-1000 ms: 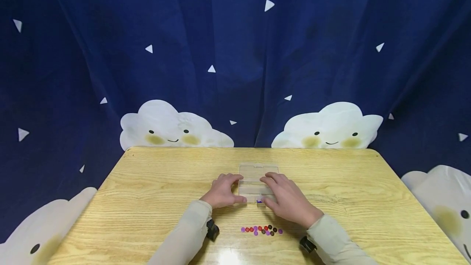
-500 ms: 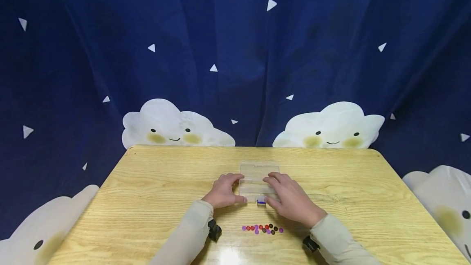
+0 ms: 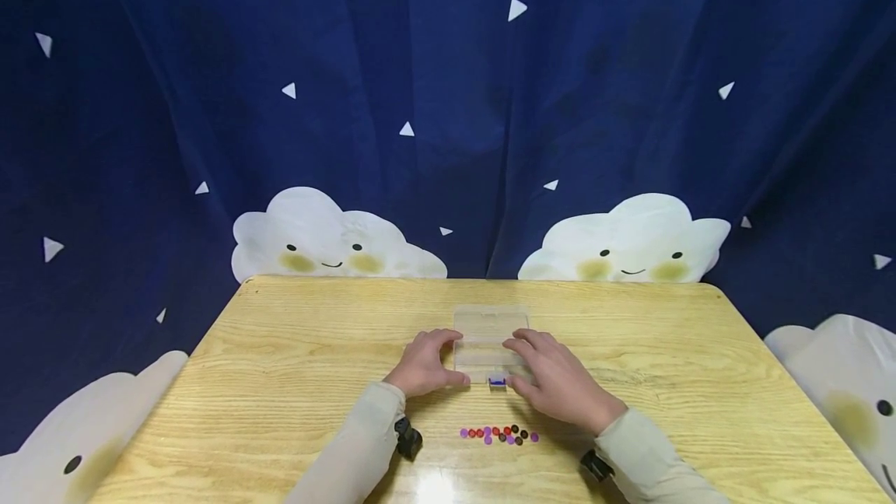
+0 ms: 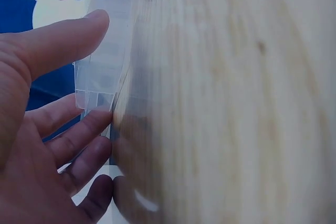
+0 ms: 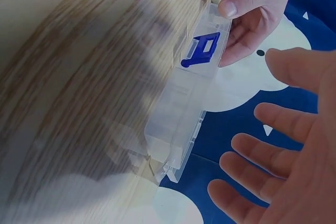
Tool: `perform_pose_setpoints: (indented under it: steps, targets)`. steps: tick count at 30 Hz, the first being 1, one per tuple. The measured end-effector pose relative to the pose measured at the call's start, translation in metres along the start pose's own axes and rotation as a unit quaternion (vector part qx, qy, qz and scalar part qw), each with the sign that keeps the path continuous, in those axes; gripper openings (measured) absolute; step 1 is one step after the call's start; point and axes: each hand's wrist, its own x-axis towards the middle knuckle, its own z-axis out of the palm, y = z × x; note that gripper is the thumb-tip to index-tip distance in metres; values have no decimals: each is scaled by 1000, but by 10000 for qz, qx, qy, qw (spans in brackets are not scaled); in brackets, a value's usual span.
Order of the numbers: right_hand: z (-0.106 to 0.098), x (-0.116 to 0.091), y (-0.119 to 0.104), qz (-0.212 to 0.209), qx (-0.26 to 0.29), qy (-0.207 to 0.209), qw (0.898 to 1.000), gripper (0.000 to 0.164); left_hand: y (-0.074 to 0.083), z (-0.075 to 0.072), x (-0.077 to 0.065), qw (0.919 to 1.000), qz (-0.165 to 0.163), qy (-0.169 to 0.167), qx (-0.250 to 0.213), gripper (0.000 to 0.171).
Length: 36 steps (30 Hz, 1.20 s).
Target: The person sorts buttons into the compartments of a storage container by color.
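A clear plastic box [image 3: 479, 356] stands on the table with its lid [image 3: 490, 321] swung back, away from the person. On its front wall is a blue latch [image 5: 203, 51]. My left hand [image 3: 427, 364] holds the box's left end, thumb at the front and fingers at the side. To the right, my right hand [image 3: 563, 383] hovers with thumb and fingers spread; the right wrist view shows a gap between it and the box. Red, purple and dark brown buttons [image 3: 487, 432] lie in a loose row in front of the box.
The wooden table [image 3: 315, 333] reaches back to a dark blue curtain [image 3: 448, 99] with white triangles and cloud figures. Black wrist straps [image 3: 408, 439] sit on both sleeves.
My right hand has drawn slightly to the right, uncovering the blue latch. The box has shifted very slightly left. My left hand stays at the box's left end, and the buttons have not moved.
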Motion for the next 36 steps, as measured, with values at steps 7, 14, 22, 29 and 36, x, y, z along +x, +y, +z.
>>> perform_pose_setpoints:
  steps: [7,14,22,29,36]
  targets:
    - [0,-3,2,-47,6,35,10000,50,-1,0,0,10000,-4,-65,-73,76]
    - [-2,-7,2,-116,164,102,9997,47,-2,-2,2,9986,31,-322,-422,78]
    - [-7,-12,-1,-2,721,2,9974,41,-5,-3,5,9976,-19,-407,-561,79]
    - [-10,-16,-4,6,1455,-284,9889,37,-6,-3,6,9967,-83,-437,-676,79]
    - [-8,-21,-8,-49,1849,-685,9804,36,-5,-4,5,9968,-90,-443,-655,79]
